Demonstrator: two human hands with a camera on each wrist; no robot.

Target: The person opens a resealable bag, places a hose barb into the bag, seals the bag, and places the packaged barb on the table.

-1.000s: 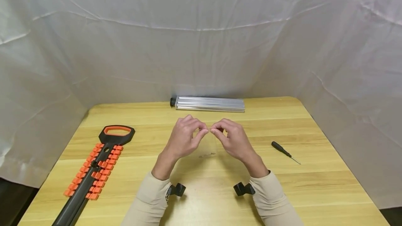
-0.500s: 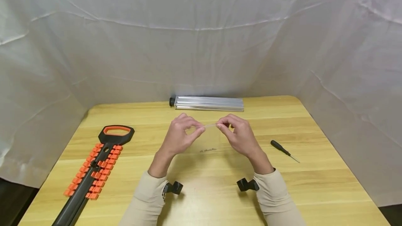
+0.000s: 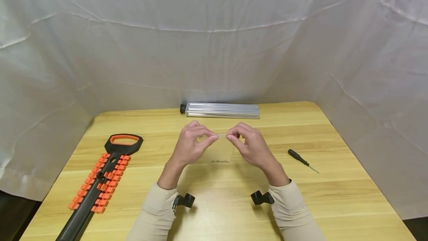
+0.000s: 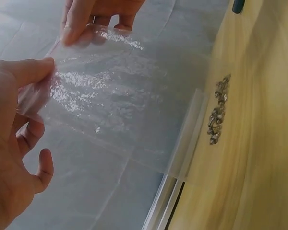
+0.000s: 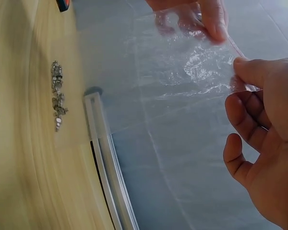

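1. As both hands stood raised over the middle of the table point(image 3: 334, 196), I logged the step in hand as opening the small clear plastic bag point(image 3: 219, 148), held by its top edge between them.
2. Left hand point(image 3: 192, 146): thumb and forefinger pinched the bag's upper left corner; the other fingers curled loosely beneath. In the left wrist view the film point(image 4: 115, 100) stretched from that thumb towards the other hand.
3. Right hand point(image 3: 250, 148): thumb and forefinger pinched the upper right corner; the right wrist view showed the film point(image 5: 192, 67) taut between the two grips.
4. Bag position: hanging above the tabletop at centre, with a small cluster of metal screws point(image 3: 220, 161) gathered at its bottom, seen clearly in the left wrist view point(image 4: 217, 112).
5. Judgement: the mouth looked not yet parted. The next move would call for separating the two layers at the top edge while keeping the bag upright, lest the screws spill.
6. Pose: both wrists bent inward, knuckles facing each other, forearms in beige sleeves point(image 3: 157, 215) angled up from the near edge.
7. Nearby, untouched: screwdriver point(image 3: 302, 160) at right, orange-and-black tool holder point(image 3: 100, 185) at left, aluminium rail point(image 3: 222, 110) at the far edge.
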